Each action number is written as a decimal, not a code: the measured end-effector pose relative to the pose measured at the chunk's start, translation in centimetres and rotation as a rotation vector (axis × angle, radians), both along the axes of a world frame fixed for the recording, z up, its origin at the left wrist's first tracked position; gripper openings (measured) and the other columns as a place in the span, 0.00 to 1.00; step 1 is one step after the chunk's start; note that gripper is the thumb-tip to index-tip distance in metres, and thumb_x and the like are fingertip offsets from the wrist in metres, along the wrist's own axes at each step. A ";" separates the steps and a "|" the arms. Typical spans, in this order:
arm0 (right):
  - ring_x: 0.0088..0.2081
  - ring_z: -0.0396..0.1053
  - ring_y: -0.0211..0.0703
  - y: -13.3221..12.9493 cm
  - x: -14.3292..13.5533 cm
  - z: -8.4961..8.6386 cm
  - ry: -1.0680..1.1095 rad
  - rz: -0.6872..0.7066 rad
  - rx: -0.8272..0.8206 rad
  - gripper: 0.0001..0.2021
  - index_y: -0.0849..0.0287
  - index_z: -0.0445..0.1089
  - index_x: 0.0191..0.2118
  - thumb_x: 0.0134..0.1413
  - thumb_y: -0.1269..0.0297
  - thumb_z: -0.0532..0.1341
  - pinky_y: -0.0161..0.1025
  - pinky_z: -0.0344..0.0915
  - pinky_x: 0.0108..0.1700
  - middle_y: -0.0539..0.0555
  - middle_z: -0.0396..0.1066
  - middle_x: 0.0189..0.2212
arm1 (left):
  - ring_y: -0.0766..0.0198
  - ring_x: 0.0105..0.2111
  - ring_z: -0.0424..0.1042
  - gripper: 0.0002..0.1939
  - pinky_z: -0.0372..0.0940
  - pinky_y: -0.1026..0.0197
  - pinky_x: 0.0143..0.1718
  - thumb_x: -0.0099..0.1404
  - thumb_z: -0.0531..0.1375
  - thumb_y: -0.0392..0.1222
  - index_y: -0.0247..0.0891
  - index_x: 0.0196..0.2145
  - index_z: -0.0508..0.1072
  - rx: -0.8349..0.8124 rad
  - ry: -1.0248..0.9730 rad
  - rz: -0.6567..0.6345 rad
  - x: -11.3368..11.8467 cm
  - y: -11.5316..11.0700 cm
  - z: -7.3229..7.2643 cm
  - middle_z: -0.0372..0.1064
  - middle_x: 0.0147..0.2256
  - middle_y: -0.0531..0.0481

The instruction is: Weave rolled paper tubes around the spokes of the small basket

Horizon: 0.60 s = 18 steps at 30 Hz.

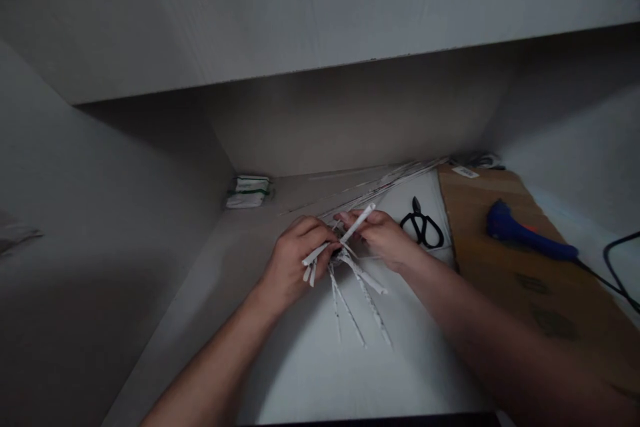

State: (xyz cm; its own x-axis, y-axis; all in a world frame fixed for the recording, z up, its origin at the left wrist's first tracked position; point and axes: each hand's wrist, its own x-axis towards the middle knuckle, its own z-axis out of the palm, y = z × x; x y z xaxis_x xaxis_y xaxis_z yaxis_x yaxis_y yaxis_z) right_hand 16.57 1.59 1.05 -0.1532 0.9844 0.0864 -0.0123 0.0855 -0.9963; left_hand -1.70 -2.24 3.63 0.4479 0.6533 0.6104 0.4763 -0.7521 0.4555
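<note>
A bundle of rolled paper tubes (357, 270) fans out between my hands, some plain white and thick, others thin and printed. My left hand (293, 253) is closed around the middle of the bundle from the left, with white tube ends sticking out below its fingers. From the right, my right hand (383, 237) pinches at the bundle's upper side, beside a thick white tube (361, 222) that points up and right. Several thin tubes hang down toward me over the white surface. Something dark shows at the centre, mostly hidden by the fingers.
Black-handled scissors (423, 228) lie right of my hands. A blue corded tool, seemingly a glue gun (530, 233), rests on a cardboard sheet (480, 273). Long thin paper sticks (387, 183) lie behind, near a wrapped white packet (249, 191). A pale panel (320, 13) overhangs the space.
</note>
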 end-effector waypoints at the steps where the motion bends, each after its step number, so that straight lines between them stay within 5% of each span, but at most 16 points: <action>1: 0.24 0.64 0.35 -0.1 -0.2 0.1 0.080 0.016 -0.043 0.18 0.62 0.74 0.30 0.45 0.48 0.66 0.34 0.57 0.25 0.50 0.71 0.23 | 0.62 0.37 0.69 0.07 0.65 0.60 0.39 0.64 0.58 0.35 0.38 0.35 0.76 -0.004 0.000 0.002 0.0 0.0 0.0 0.71 0.34 0.46; 4: 0.24 0.64 0.35 -0.8 -0.2 1.2 0.186 0.041 -0.103 0.16 0.61 0.72 0.28 0.41 0.52 0.69 0.33 0.55 0.24 0.50 0.70 0.24 | 0.62 0.37 0.69 0.05 0.65 0.60 0.39 0.64 0.59 0.37 0.39 0.35 0.76 -0.016 -0.013 0.025 0.1 0.1 -0.2 0.71 0.33 0.47; 13: 0.31 0.71 0.38 -3.0 0.7 4.6 0.092 -0.127 0.279 0.11 0.58 0.72 0.35 0.51 0.55 0.65 0.37 0.68 0.32 0.53 0.74 0.30 | 0.62 0.38 0.71 0.03 0.65 0.60 0.39 0.62 0.60 0.38 0.39 0.32 0.74 -0.022 -0.072 0.062 -0.1 0.6 -0.5 0.72 0.35 0.46; 18: 0.40 0.72 0.43 -4.1 0.6 4.2 0.027 0.026 0.430 0.20 0.55 0.71 0.44 0.49 0.48 0.66 0.40 0.68 0.39 0.55 0.74 0.41 | 0.62 0.37 0.71 0.03 0.65 0.60 0.39 0.63 0.59 0.36 0.38 0.32 0.73 -0.019 -0.080 0.079 -0.2 0.5 -0.5 0.73 0.34 0.47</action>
